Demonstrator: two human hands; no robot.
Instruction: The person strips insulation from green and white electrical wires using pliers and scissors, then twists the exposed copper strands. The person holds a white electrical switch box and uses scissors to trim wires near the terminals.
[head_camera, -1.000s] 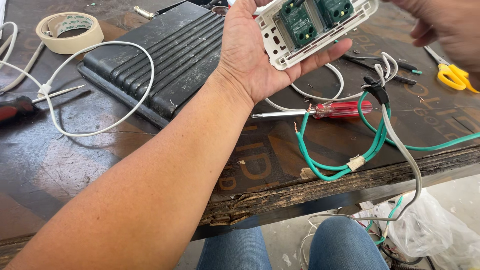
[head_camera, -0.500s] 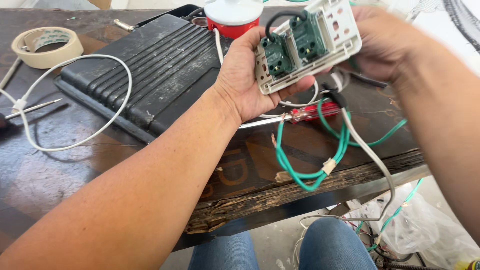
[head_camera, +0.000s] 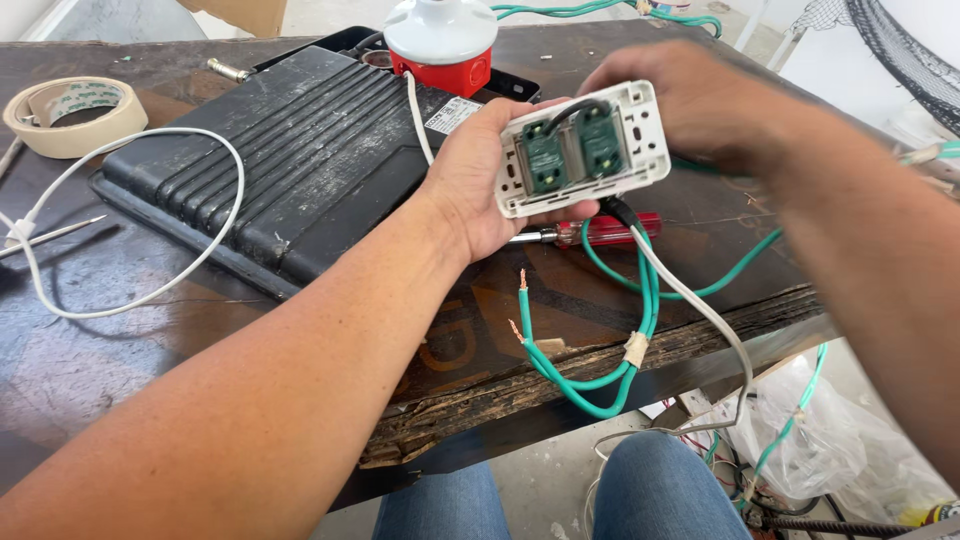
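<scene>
- Left hand (head_camera: 480, 175) palm up above the table, fingers curled under a white switch plate (head_camera: 585, 150) and gripping it from the left and bottom edge.
- Switch plate turned back side up – two green modules (head_camera: 575, 158) set side by side in it, short black jumper wire looped across their tops.
- Right hand (head_camera: 690, 105) over the plate's top right corner, motion-blurred; fingers bent down onto the rim, touching it – whether truly pinching or only resting, cannot tell.
- Green wires (head_camera: 610, 340) and a grey cable (head_camera: 715, 330) hanging from the plate's lower edge, bundled with a bit of pale tape, looping past the table edge; two bare copper ends sticking up left of the loop.
- Red-handled screwdriver (head_camera: 600, 232) flat on the table just under the plate, partly hidden by the left hand.
- Black ribbed case (head_camera: 280, 150) on the dark wooden table (head_camera: 120, 350), left of the left hand.
- White lamp holder on a red round box (head_camera: 440, 45) at the far edge of the case.
- Roll of masking tape (head_camera: 70, 115) far left; white cable (head_camera: 140, 230) looped across the case's left corner.
- Knees in blue jeans below the table edge.
</scene>
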